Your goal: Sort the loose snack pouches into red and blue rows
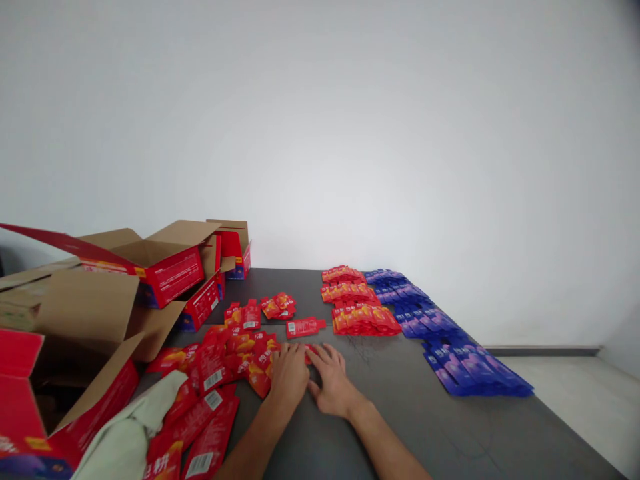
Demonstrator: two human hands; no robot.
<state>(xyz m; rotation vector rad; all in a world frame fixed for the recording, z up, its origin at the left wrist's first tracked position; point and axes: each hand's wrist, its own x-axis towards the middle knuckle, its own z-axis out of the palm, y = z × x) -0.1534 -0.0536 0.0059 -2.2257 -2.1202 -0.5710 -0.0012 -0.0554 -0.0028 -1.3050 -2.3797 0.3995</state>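
Note:
My left hand (pixel 289 372) rests over the right edge of a loose heap of red pouches (pixel 235 353), fingers curled down. Between my hands a bit of a red pouch (pixel 309 353) shows; most of it is covered by my fingers. My right hand (pixel 331 383) presses its bent fingers on that pouch from the right, thumb towards the left hand. Just beyond lies a single flat red spouted pouch (pixel 303 327), barcode side up. Smaller groups of red pouches (pixel 279 305) lie farther back.
Overlapping rows of red pouches (pixel 365 319) and blue-purple pouches (pixel 475 367) lie on the dark table (pixel 400 427) to the right. Open red cartons (pixel 175 275) stand at left. A pale cloth (pixel 131 430) lies at front left. A white wall (pixel 350 133) stands behind.

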